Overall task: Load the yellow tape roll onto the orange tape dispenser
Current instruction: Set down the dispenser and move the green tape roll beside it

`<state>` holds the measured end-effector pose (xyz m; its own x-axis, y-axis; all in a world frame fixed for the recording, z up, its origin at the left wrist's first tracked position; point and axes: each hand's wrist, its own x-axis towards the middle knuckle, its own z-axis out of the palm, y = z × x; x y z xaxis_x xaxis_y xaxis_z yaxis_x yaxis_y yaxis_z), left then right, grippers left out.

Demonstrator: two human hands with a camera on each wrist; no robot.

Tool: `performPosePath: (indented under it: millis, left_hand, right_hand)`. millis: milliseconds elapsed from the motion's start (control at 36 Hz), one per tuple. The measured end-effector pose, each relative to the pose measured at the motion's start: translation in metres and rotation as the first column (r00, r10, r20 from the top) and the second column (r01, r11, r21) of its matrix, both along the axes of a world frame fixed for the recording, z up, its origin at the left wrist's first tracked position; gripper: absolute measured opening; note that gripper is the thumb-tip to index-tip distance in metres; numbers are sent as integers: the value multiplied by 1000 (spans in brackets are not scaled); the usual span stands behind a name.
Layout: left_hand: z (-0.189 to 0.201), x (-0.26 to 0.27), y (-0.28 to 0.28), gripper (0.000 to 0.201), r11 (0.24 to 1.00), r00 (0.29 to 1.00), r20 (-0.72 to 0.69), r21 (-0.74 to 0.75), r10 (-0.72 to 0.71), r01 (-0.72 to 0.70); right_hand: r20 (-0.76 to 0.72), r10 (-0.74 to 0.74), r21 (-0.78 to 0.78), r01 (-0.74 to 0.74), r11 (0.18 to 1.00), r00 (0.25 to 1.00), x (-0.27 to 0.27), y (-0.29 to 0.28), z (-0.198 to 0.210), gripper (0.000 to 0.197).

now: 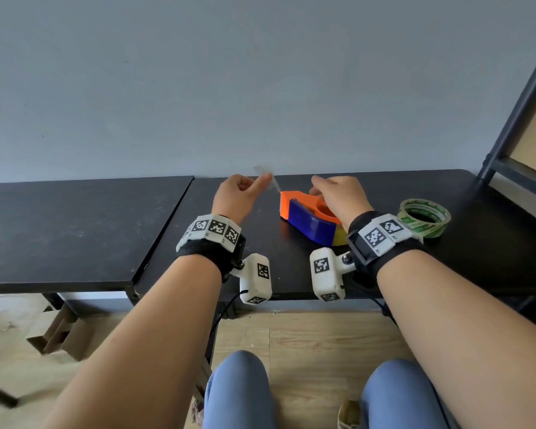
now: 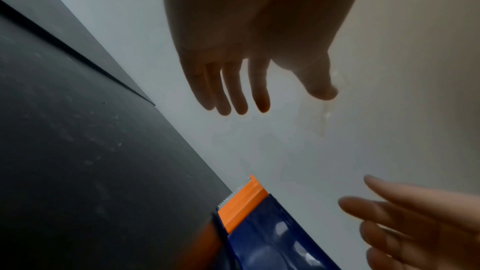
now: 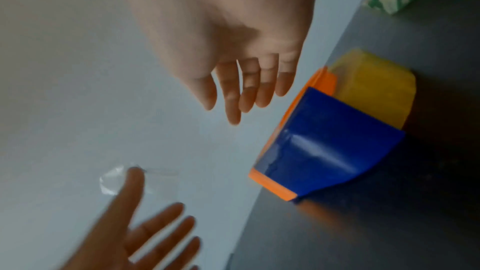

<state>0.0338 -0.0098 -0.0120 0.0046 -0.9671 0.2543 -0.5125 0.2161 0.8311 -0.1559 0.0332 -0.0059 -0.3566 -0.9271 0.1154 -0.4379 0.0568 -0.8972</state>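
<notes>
The orange tape dispenser (image 1: 294, 199) stands on the black table (image 1: 291, 267), serrated cutter (image 2: 233, 192) pointing left. A glossy blue band (image 3: 330, 141) covers its side, and the yellow tape roll (image 3: 374, 89) sits at its rear end. My right hand (image 1: 319, 187) hovers over the dispenser's top with relaxed fingers, holding nothing. My left hand (image 1: 254, 184) is raised left of the cutter, fingers spread in the left wrist view. A crumpled scrap of clear tape (image 3: 114, 180) sticks to its thumb tip.
A green-printed tape roll (image 1: 423, 216) lies flat to the right of the dispenser. A second black table (image 1: 75, 230) adjoins on the left. The grey wall (image 1: 260, 88) runs right behind. A dark metal shelf frame (image 1: 508, 134) stands at the right.
</notes>
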Motion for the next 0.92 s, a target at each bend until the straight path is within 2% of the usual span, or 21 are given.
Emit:
performPosePath:
  millis: [56,139,250,306,361,444,528,583,639,722,805,917]
  left_hand:
    - [3,-6,4,49,1000,1000,4,-2,-26,26]
    - [5,-16,9,52,998,998,4,-10,-68,68]
    - [4,-29,13,53,993,993,25,-15,-115,115]
    - [5,-36,15,56,991,989,66,-21,-134,135]
    - [5,-44,19,57,988,984,101,-29,-149,153]
    - [7,-52,25,63,985,978,124,-32,-166,171]
    - [7,-58,29,64,983,967,191,-38,-168,178]
    - [8,-60,30,62,983,963,211,-36,-167,179]
    - [9,-63,31,61,983,955,243,-22,-173,184]
    - [10,-69,32,57,979,940,280,-8,-193,203]
    - [11,-75,32,50,976,937,278,20,-213,216]
    - [11,-89,29,30,969,926,293,13,-240,247]
  right_hand:
    - [136,61,90,-73,993,989,0,6,8,42]
    - [199,147,195,-186,963,969,-4,13,13,53]
    - [269,210,245,-277,929,940,-14,21,11,62]
    - [316,252,248,-336,909,915,-18,25,9,59]
    - [365,268,207,-358,911,892,-23,27,7,46]
    - [416,226,133,-304,943,881,-32,30,5,22]
    - [442,148,119,-221,968,885,-40,32,4,31]
    - [441,117,103,-180,978,890,-45,34,7,26]
    - [382,99,85,-141,986,919,-49,37,9,18]
    - [272,4,14,-8,1000,962,-53,42,10,19]
    - [285,-162,-67,188,980,945,-67,41,4,26]
    - [327,-238,-50,268,962,915,-92,50,0,28]
